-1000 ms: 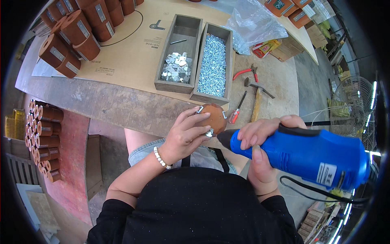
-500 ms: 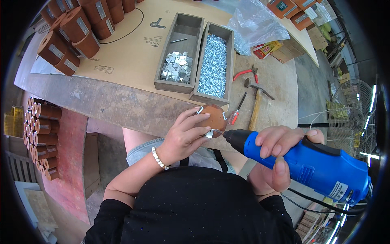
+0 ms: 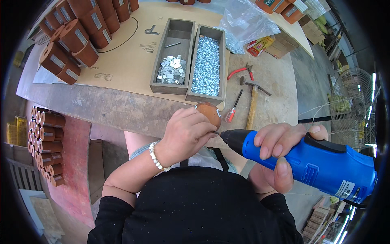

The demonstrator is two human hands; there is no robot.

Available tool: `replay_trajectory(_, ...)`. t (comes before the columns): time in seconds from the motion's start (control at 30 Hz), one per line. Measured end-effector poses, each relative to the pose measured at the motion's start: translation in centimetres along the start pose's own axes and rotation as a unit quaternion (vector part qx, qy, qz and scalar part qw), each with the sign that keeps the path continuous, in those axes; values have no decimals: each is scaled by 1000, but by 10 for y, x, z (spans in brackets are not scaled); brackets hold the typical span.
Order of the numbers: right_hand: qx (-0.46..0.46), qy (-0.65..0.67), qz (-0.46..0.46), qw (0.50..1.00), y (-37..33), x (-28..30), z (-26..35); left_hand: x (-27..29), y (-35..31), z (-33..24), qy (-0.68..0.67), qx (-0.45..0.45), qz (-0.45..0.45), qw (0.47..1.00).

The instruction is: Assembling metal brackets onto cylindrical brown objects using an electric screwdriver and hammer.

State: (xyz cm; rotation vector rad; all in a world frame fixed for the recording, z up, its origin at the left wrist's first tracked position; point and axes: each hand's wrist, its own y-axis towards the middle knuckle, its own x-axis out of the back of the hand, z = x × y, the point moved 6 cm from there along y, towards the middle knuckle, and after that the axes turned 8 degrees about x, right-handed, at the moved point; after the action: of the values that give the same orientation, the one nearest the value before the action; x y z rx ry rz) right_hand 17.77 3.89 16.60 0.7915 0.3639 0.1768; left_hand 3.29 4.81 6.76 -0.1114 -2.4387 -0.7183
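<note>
My left hand (image 3: 185,132), with a beaded bracelet at the wrist, grips a round reddish-brown piece (image 3: 209,114) at the table's near edge. Small metal clips sit on its rim, and my fingers cover its left and near side. In my right hand (image 3: 280,148) is a blue electric screwdriver (image 3: 321,168), lying nearly level and pointing left. Its bit reaches my left fingertips at the piece's near edge. Whether a screw is there, I cannot make out. Beyond stand a wooden box of screws (image 3: 207,67) and another box (image 3: 158,79) of small metal plates.
Right of the piece lie a red-handled screwdriver (image 3: 232,112), a hammer (image 3: 252,103) and red pliers (image 3: 243,71). Brown cylinders with metal strips (image 3: 77,36) are stacked far left, and more (image 3: 48,142) lie lower left. A plastic bag (image 3: 252,20) and a fan (image 3: 351,105) are to the right.
My left fingers have drawn together toward the near edge of the piece, hiding the near clip. The power screwdriver's tip stays beside it. The view has shifted slightly.
</note>
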Motion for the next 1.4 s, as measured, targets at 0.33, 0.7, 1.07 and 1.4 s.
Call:
replay_trajectory(0.33, 65, 38, -83, 994, 4, 21, 13, -6, -9, 24, -222, 104, -6, 969)
replay_trajectory(0.7, 3, 39, -67, 997, -4, 19, 6, 0, -9, 9, -185, 28, -22, 982)
replay_trajectory(1.07, -10, 59, -43, 997, -6, 19, 4, 2, -8, 2, -123, -11, 17, 992)
replay_trajectory(1.4, -15, 114, 2, 993, -4, 14, 6, 1, -10, 2, -110, -9, 46, 993)
